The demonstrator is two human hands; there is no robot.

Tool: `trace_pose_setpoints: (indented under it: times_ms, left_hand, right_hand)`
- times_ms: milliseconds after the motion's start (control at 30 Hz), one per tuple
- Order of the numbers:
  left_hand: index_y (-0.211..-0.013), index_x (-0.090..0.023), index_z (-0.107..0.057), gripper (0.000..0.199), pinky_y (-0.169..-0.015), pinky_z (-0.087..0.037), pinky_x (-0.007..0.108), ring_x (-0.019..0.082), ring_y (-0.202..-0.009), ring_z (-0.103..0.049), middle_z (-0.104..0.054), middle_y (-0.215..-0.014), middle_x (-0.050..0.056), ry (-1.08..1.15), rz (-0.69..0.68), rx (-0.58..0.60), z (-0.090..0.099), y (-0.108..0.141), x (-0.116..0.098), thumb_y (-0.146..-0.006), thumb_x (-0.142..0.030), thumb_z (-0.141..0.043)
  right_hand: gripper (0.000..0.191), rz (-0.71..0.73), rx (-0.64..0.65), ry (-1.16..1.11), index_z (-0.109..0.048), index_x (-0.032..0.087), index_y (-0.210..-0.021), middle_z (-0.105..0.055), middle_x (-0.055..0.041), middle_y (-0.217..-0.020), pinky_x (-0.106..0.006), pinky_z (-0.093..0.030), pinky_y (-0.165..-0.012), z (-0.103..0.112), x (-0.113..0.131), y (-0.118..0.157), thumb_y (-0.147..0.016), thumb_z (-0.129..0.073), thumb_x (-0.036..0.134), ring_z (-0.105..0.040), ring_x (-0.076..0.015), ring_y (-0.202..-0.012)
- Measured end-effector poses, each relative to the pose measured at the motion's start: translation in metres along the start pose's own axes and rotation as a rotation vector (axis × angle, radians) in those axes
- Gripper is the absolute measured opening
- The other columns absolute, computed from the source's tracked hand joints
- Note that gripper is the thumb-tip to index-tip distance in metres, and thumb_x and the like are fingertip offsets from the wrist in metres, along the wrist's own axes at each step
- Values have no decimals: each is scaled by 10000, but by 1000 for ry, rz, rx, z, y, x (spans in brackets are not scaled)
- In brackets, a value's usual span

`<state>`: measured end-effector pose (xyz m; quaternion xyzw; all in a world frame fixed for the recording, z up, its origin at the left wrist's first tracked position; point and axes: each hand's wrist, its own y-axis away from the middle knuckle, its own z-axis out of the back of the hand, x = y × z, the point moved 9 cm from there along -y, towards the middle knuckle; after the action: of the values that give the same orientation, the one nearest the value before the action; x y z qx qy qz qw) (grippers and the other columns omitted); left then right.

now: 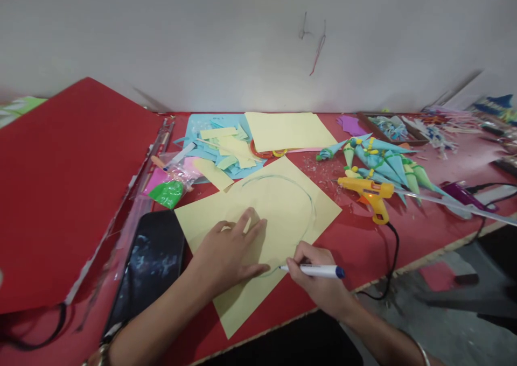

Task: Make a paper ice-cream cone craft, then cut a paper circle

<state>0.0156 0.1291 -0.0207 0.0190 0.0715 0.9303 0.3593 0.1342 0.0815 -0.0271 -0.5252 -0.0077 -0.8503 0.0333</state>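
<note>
A sheet of pale yellow paper [278, 215] lies turned at an angle on the red table. My left hand [230, 250] rests on it with fingers spread. In my right hand [317, 280] is a white marker [319, 270] with a blue end, gripped between thumb and fingers. Its tip touches the paper at the lower right of a dark curved line [297, 180]. The line bends round over the top and right side of the sheet; part of its course is hidden under my left hand.
A yellow glue gun [369, 191] and a pile of blue and green paper cones [383, 159] lie to the right. Behind are paper scraps [228, 148] and another yellow sheet [288, 131]. A black phone-like slab [151, 258] and a large red board [68, 194] are at left.
</note>
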Motion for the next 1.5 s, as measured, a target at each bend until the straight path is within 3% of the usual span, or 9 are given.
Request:
trace_pose_setpoints:
  times_ms: [533, 767, 1067, 1500]
  left_hand:
    - [-1314, -231, -383, 749, -869, -387, 425, 306, -981, -584, -329, -1419, 158, 66, 27, 39, 0, 1, 0, -687, -621, -507]
    - [-1316, -247, -381, 766, -864, -392, 430, 302, -952, -598, -328, -1422, 146, 60, 33, 39, -1, 0, 1, -665, -622, -530]
    - [-1334, -243, -362, 765, -860, -403, 437, 308, -950, -603, -317, -1430, 150, 34, 26, 69, -2, 0, 0, -684, -615, -518]
    - [-1325, -226, -373, 753, -857, -405, 447, 321, -956, -597, -326, -1421, 159, 34, 22, 64, -1, 0, 0, -694, -613, -509]
  right_hand:
    - [288, 7, -44, 86, -316, 210, -571, -337, 73, -492, -188, -268, -426, 7, -5, 0, -795, -493, 244, -333, -74, -441]
    - [292, 37, -167, 158, -307, 217, -557, -333, 79, -454, -196, -246, -398, 34, -14, -7, -774, -500, 244, -335, -75, -405]
    - [281, 5, -236, 211, -325, 218, -547, -348, 70, -462, -201, -282, -419, 64, -25, -23, -774, -478, 281, -350, -87, -424]
    - [253, 0, -290, 284, -329, 213, -563, -326, 71, -501, -215, -260, -459, 87, -33, -51, -768, -463, 277, -325, -91, -472]
